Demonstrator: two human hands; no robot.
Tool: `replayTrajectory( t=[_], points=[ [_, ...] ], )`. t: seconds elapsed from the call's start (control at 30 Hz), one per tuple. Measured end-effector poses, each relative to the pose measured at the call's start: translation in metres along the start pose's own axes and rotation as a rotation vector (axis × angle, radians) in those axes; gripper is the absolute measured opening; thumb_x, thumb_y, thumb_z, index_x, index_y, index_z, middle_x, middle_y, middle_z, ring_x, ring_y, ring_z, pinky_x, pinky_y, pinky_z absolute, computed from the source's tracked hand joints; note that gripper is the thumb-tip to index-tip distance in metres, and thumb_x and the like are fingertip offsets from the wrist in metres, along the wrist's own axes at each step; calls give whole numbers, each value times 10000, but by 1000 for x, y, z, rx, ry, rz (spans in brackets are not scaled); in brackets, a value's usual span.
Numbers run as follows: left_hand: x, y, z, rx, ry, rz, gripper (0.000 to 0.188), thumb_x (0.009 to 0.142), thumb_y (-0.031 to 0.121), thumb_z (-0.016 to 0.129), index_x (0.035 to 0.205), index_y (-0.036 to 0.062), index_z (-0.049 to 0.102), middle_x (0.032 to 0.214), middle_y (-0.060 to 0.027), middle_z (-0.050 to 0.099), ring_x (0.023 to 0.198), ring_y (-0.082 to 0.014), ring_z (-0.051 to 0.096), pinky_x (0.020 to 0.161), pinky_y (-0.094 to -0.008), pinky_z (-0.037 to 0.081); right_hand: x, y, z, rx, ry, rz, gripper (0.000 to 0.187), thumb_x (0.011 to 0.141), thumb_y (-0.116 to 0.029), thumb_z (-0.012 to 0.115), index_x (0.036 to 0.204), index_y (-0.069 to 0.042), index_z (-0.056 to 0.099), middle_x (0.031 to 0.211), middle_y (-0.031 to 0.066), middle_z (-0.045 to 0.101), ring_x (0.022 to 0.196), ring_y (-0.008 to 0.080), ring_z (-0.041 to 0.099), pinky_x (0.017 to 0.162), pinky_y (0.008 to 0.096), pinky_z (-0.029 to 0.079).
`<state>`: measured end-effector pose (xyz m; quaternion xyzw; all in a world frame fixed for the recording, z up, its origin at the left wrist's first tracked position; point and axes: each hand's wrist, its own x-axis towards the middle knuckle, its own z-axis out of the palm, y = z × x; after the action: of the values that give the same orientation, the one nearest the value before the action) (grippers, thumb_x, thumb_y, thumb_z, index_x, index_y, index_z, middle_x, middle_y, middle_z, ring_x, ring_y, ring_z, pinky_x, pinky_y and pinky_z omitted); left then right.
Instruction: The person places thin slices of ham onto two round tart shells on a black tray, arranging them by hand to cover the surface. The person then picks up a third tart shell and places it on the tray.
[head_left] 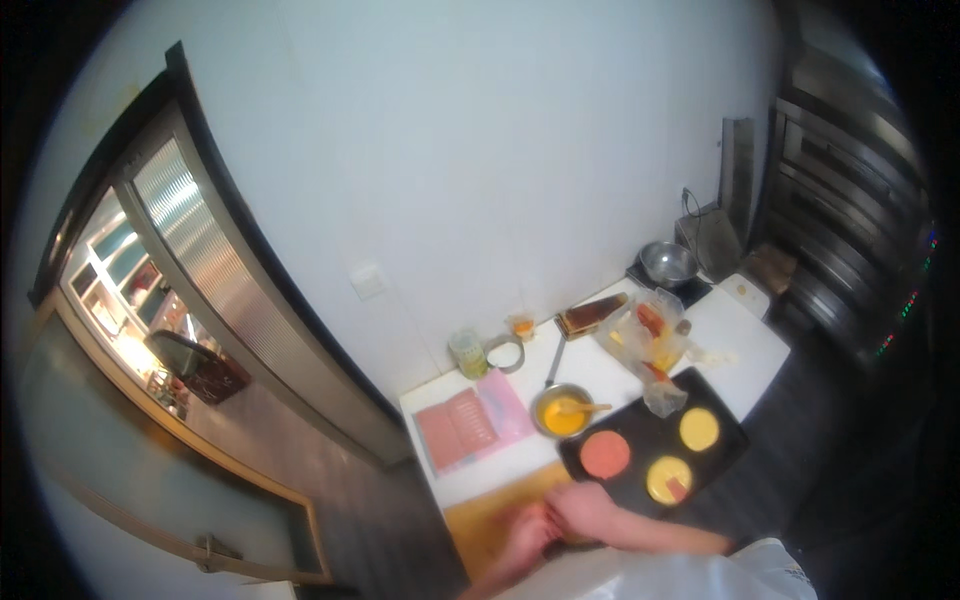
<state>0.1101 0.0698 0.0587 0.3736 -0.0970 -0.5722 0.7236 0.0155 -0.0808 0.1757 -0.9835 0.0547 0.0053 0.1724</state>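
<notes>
- The white worktop point(520, 470) ran along the wall, crowded toward the back, with bare room only near its front edge.
- On the black tray point(730, 440), three rounds lay set: one pink point(605, 454), two yellow point(698, 429).
- A pan of yellow batter point(562, 412) remained beside it.
- Both hands, left point(528, 535) and right point(580, 510), met over the wooden board point(490, 520); their grip was too blurred to tell.

Both hands point(560, 525) together on a wooden board point(490, 515) beside a black tray point(725, 440) of round patties point(605, 455).
</notes>
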Motion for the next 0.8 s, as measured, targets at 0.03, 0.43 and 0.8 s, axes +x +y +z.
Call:
replayTrajectory(
  t=[0.03, 0.43, 0.8],
  points=[
    [1, -4, 2, -108, 25, -9, 272, 966, 144, 490, 1183, 44, 619, 1081, -95, 680, 936, -200, 637, 828, -343, 532, -1, 3, 1, 16, 86, -61, 191, 903, -244, 613, 973, -78, 677, 930, 125, 681, 875, 349, 693, 730, 480, 566],
    [3, 26, 82, -104, 152, -10, 316, 1095, 297, 427, 978, 109, 653, 950, -55, 714, 911, -186, 670, 851, -367, 552, -28, 35, -27, 274, 244, 47, 165, 929, -297, 601, 904, -150, 672, 864, 101, 675, 816, 349, 678, 648, 467, 535],
    [67, -5, 181, 25, 447, -50, 130, 1041, 182, 585, 1124, 83, 599, 932, -12, 615, 776, -131, 592, 696, -302, 529, -62, 146, -75, 1020, 185, 152, 129, 955, -87, 660, 1052, -8, 693, 810, 112, 705, 725, 165, 677, 685, 305, 527]
  ],
)
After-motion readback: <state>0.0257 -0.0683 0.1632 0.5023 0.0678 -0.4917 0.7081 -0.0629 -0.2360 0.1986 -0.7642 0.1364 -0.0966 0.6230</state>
